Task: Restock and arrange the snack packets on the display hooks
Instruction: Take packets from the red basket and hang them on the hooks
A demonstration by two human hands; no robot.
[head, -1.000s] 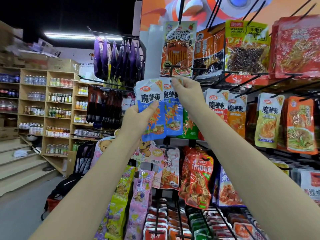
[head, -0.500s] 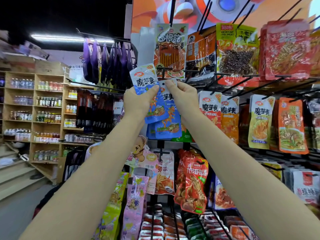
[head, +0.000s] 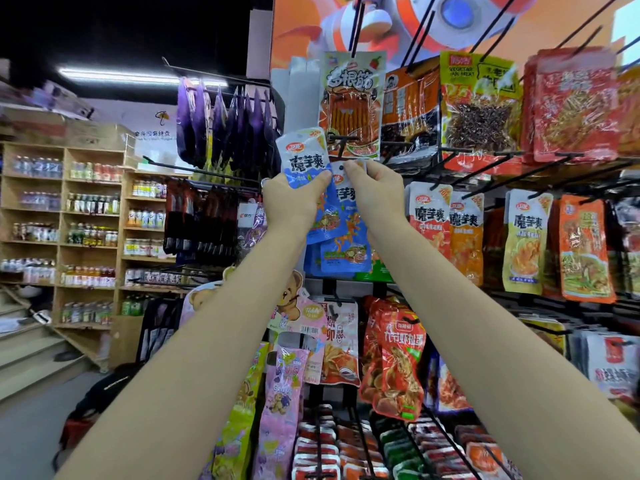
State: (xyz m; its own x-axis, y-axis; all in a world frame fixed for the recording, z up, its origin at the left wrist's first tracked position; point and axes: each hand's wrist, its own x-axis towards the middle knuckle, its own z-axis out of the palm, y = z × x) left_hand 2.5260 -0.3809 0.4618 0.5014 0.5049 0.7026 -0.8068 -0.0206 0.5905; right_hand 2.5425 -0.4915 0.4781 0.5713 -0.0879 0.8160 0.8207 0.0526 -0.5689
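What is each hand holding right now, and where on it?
Left hand grips a blue packet across its middle. Right hand pinches another blue packet's top edge.

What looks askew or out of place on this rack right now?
Only the blue packet gripped in the left hand: it tilts leftward, off any hook. The right hand pinches the top of a second blue packet near the hook tip. The hung rows look orderly.

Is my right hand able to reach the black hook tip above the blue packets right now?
Probably yes: the right hand pinches a blue snack packet just below the black hook tip, with nothing between them.
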